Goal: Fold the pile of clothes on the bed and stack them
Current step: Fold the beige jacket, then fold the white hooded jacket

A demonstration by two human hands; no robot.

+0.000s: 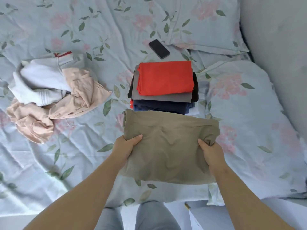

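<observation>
A folded khaki garment [171, 138] with a zip pull at its far left corner is held above the bed near me. My left hand [127, 148] grips its left edge, thumb on top. Its right edge is bunched in the grip of my right hand [210, 151]. Just beyond it stands a stack of folded clothes [163, 97]: a red piece [166, 78] on top, then grey, black and navy layers. At the left lies an unfolded pile, a white garment [39, 80] on top of a crumpled pink one [79, 98].
A black phone [159, 48] lies on the floral bed sheet [83, 155] behind the stack. Pillows [207, 25] sit at the back right, with another [245, 113] to the right of the stack. A grey headboard [282, 47] bounds the right side. My knees show at the bed's near edge.
</observation>
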